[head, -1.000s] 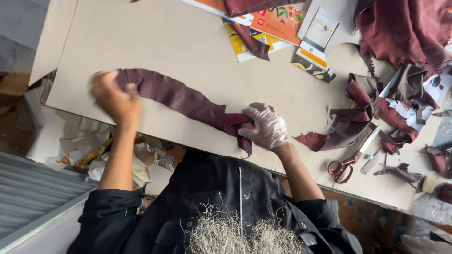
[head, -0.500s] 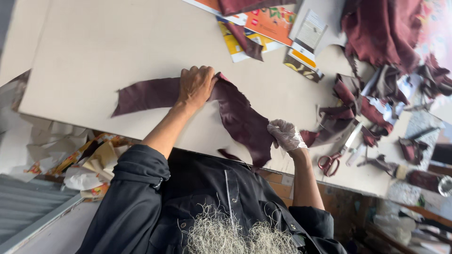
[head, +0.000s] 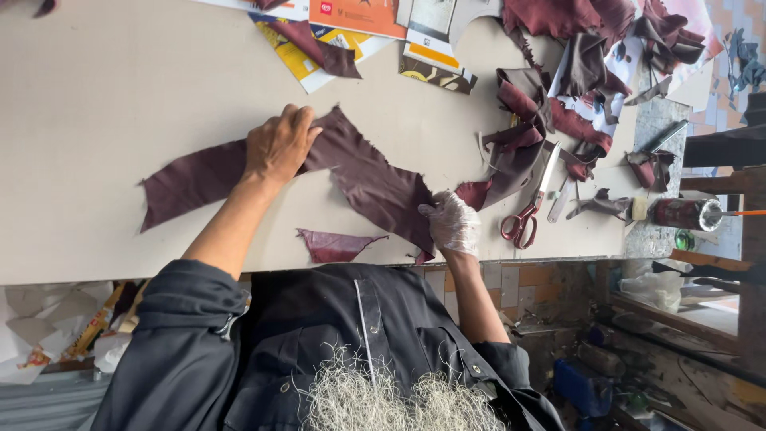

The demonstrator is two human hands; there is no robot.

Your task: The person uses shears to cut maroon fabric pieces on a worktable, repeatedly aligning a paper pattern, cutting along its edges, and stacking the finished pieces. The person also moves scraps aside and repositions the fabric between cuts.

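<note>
Since half a second back, the maroon leather strip (head: 363,179) lies flatter and a small triangular offcut (head: 335,244) shows at the table's near edge. Strip stretches across the pale tabletop (head: 120,88), ragged edges, matte, soft. Left hand (head: 278,147), bare, palm down on it, fingers together and pressing, nothing pinched. Right hand (head: 453,223), in a thin clear glove, curled on the strip's near end; whether it pinches the leather, cannot tell. To flatten well: keep the palm flat, pull the end taut, avoid creases. Beside: red-handled scissors (head: 527,214), heap of maroon scraps (head: 550,112), printed cardboard (head: 351,20).
</note>
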